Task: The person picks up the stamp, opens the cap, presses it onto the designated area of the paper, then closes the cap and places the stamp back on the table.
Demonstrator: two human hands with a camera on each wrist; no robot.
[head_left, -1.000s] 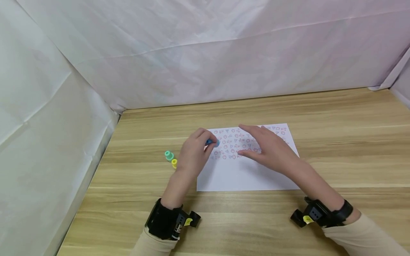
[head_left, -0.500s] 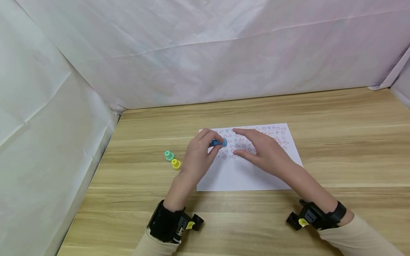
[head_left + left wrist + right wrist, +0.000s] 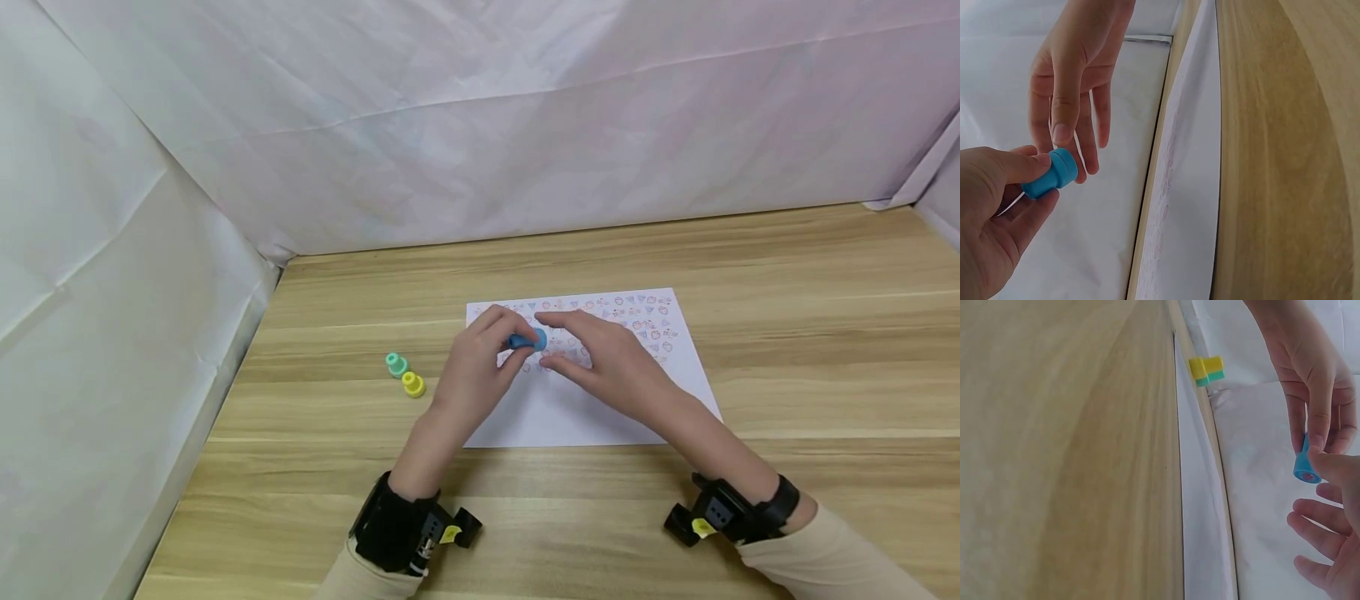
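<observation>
The blue stamp (image 3: 540, 339) is in the air above the paper (image 3: 573, 421), gripped by the left hand (image 3: 474, 367), whose thumb and fingers pinch it. The right hand (image 3: 618, 357) holds nothing, its fingers parted and its thumb apart from them, with the stamp's wide end just beside the gap; whether it touches the stamp, I cannot tell. In my judgement, the main danger is a drop: the pinch looks small, so a knock from the right hand could make the stamp slip and fall on the paper. If its end carries wet ink, such a fall could leave a wrong mark among the small red and blue prints on the far part of the paper, and a careless touch could dirty the fingers. The long axis runs mostly left to right, the narrow end at the left and the wide end pointing right, to the right hand. In the left wrist view it seems also to lean down, but the exact tilt is not clear. The yellow stamp (image 3: 413, 385) and the green stamp (image 3: 397, 365) stand together on the table (image 3: 315, 467), left of the paper.
</observation>
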